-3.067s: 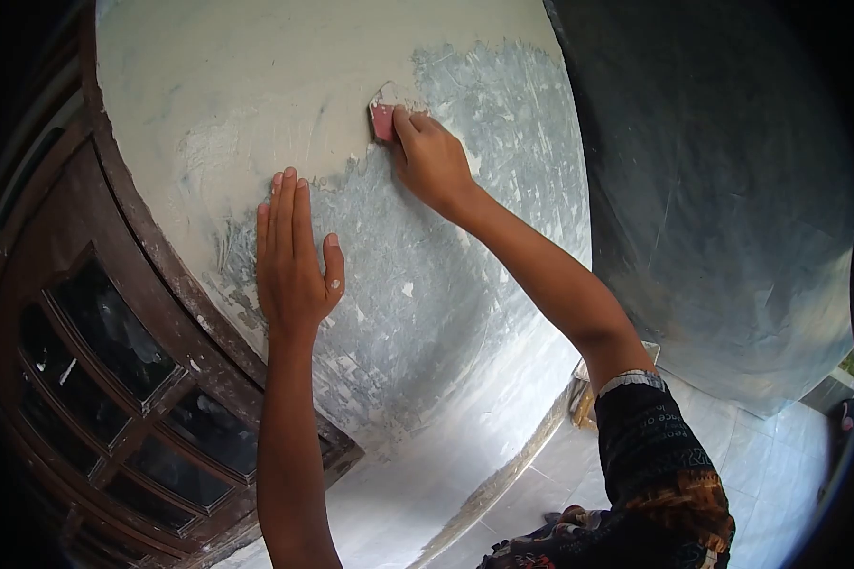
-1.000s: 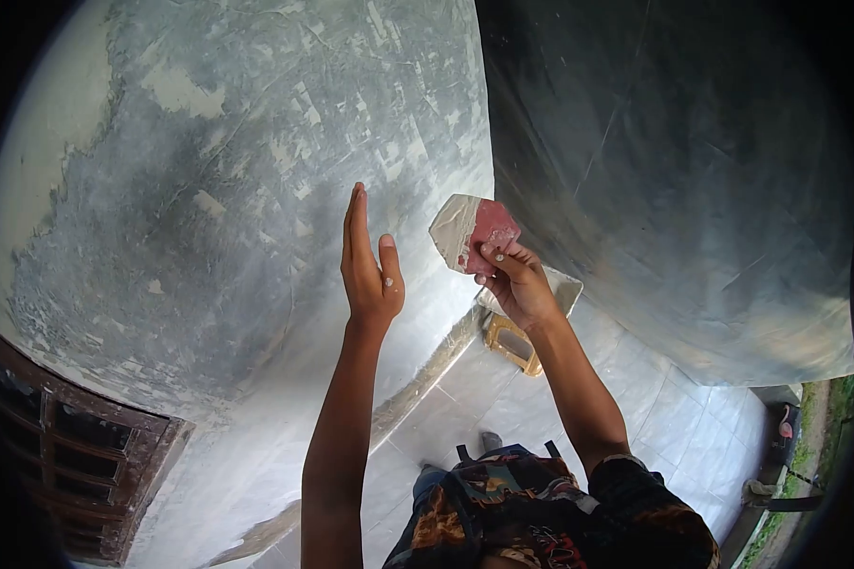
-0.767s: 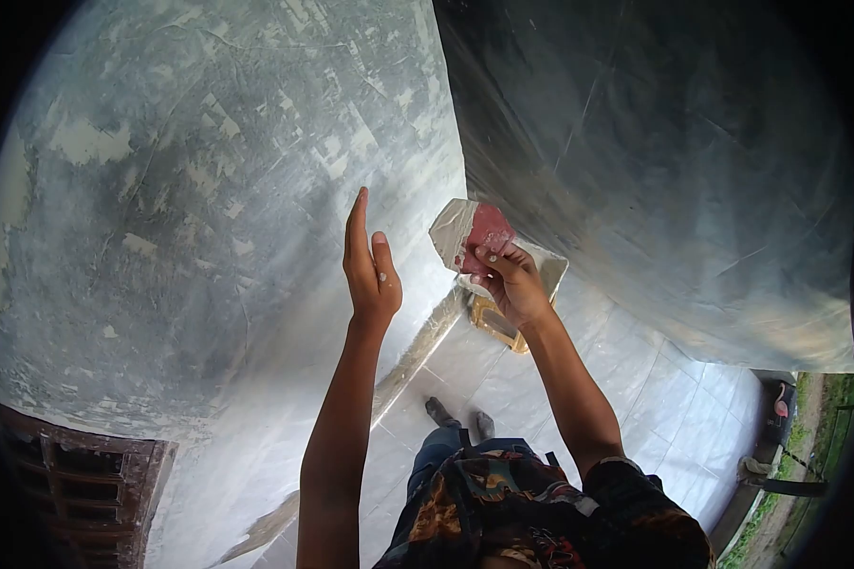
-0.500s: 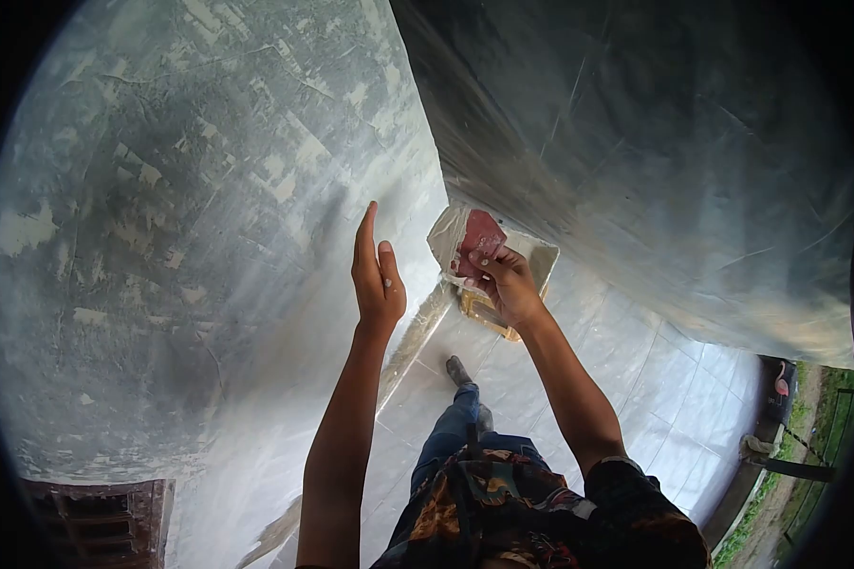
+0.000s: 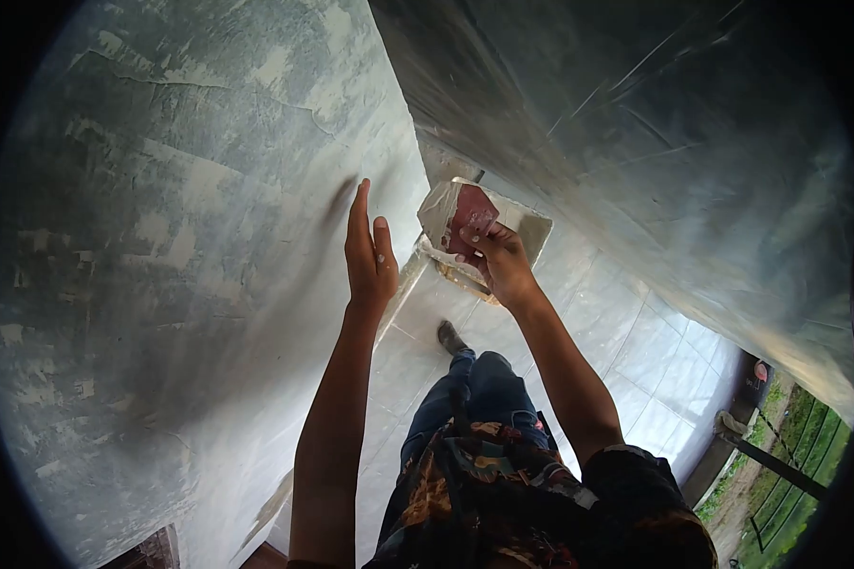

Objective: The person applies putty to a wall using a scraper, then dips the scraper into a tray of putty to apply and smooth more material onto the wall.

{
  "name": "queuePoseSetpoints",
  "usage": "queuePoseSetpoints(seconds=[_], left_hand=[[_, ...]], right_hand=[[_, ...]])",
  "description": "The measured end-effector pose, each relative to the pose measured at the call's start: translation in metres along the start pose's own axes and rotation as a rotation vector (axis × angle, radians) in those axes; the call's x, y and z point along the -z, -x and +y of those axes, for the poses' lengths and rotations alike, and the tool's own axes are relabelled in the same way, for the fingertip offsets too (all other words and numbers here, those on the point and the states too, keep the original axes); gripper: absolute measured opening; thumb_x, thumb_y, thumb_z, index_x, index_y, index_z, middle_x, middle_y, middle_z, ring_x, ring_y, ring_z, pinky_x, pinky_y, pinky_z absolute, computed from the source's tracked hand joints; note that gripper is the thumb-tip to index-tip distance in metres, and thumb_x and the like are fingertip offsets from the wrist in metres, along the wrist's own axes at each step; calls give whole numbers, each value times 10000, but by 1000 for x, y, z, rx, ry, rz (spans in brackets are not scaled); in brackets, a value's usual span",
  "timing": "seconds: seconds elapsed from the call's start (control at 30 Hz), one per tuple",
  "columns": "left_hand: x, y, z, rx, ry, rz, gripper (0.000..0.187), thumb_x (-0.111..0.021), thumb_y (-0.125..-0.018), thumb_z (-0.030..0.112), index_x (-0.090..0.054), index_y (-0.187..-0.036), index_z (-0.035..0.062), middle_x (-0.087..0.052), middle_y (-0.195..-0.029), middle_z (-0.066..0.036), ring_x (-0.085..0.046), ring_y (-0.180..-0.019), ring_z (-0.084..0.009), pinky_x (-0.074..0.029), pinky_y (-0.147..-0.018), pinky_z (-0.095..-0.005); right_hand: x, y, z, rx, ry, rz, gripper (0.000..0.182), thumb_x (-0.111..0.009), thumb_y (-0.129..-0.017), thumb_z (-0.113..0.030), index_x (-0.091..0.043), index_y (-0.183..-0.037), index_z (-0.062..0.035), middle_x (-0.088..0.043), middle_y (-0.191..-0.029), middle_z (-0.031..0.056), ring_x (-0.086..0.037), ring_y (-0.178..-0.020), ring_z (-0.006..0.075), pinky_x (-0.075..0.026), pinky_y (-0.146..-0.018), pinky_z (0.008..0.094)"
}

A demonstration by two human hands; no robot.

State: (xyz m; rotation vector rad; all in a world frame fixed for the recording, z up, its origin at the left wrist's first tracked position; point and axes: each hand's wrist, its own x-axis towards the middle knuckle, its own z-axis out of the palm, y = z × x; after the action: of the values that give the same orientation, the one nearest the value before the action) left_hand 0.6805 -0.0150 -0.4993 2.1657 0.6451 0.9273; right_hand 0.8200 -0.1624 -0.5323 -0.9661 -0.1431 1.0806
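Observation:
My right hand (image 5: 506, 266) grips a dark red putty spreader (image 5: 475, 208) between thumb and fingers, at the middle of the view. A pale, putty-smeared piece (image 5: 436, 213) shows just left of the red part. Behind the hand is a light-coloured tub (image 5: 538, 230) with a yellowish frame (image 5: 465, 281) below it. My left hand (image 5: 370, 261) is held up with its fingers straight and the thumb apart, with nothing in it. It is close to the patchy grey-white wall (image 5: 209, 237), where its shadow falls. A pale spot marks the left thumb.
Dark, shiny sheeting (image 5: 636, 142) hangs along the right side. Light tiles (image 5: 579, 332) cover the floor around my boot (image 5: 451, 337). A low dark ledge (image 5: 721, 450) borders the grass (image 5: 797, 446) at lower right. A dark wooden frame (image 5: 152, 550) shows at lower left.
The view has shifted, so more wall and grass show. My right hand still grips the spreader, the left is still raised, and both sit slightly higher and further left in view.

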Motion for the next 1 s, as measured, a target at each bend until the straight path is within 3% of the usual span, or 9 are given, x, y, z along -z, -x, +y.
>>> queuePoseSetpoints(seconds=[0.27, 0.33, 0.47, 0.53, 0.57, 0.6, 0.67, 0.8, 1.0], left_hand=[[-30, 7, -33, 157, -28, -129, 570, -313, -1083, 294, -252, -1551, -26, -283, -1604, -237, -263, -1497, -371, -223, -1219, -435], [-36, 13, -40, 205, -57, -166, 589, -293, -1087, 330, -252, -1549, -32, -284, -1609, -225, -230, -1517, -323, -176, -1232, -431], [-49, 35, -56, 301, -116, -168, 580, -313, -1086, 323, -257, -1551, -20, -278, -1609, -228, -251, -1503, -361, -223, -1220, -439], [-60, 47, -63, 343, -91, -164, 578, -316, -1087, 322, -264, -1545, -25, -285, -1604, -234, -248, -1503, -367, -224, -1219, -444], [-65, 52, -66, 353, -94, -169, 578, -316, -1087, 322, -264, -1545, -25, -285, -1604, -234, -248, -1503, -367, -224, -1219, -444], [-70, 58, -69, 361, -84, -167, 574, -315, -1087, 318, -268, -1543, -28, -292, -1600, -238, -253, -1501, -371, -226, -1218, -448], [-80, 73, -76, 382, -75, -176, 571, -315, -1087, 313, -271, -1541, -31, -299, -1596, -241, -258, -1498, -375, -227, -1217, -452], [-99, 101, -93, 461, -100, -206, 579, -305, -1087, 325, -267, -1542, -33, -304, -1592, -244, -267, -1494, -379, -231, -1215, -457], [-106, 138, -123, 526, -93, -260, 580, -304, -1088, 332, -265, -1546, -21, -314, -1590, -236, -281, -1490, -373, -231, -1216, -454]], right_hand=[[37, -36, 17, -41, 89, 87, 136, -668, -945, -100, -690, -1054, -21, -718, -975, 65, -685, -826, 134, -576, -746, 289], [50, -46, 28, -80, 175, 105, 113, -644, -954, -86, -688, -1030, -15, -712, -951, 67, -676, -787, 131, -578, -715, 294], [87, -68, 68, -101, 316, 73, 121, -664, -904, -78, -693, -978, 13, -721, -883, 93, -684, -758, 138, -574, -685, 307], [98, -73, 74, -39, 969, 97, 156, -677, -823, -80, -689, -930, 33, -707, -781, 143, -696, -722, 176, -571, -683, 330], [112, -80, 93, 47, 1107, 135, 197, -687, -770, -125, -701, -894, 28, -669, -697, 194, -699, -676, 271, -556, -698, 402], [124, -88, 113, 34, 1105, 134, 197, -687, -770, -125, -701, -894, 28, -669, -697, 194, -699, -676, 271, -556, -698, 402], [146, -99, 149, 188, 1327, 96, 205, -649, -769, -102, -711, -916, 26, -679, -746, 227, -698, -710, 350, -559, -722, 446], [163, -117, 198, 50, 1578, 10, 129, -598, -824, -80, -691, -890, -19, -697, -933, 199, -682, -930, 388, -561, -842, 491], [172, -145, 264, -25, 1819, -86, 127, -605, -882, -75, -719, -938, -64, -698, -1016, 153, -626, -1133, 296, -573, -861, 443]])
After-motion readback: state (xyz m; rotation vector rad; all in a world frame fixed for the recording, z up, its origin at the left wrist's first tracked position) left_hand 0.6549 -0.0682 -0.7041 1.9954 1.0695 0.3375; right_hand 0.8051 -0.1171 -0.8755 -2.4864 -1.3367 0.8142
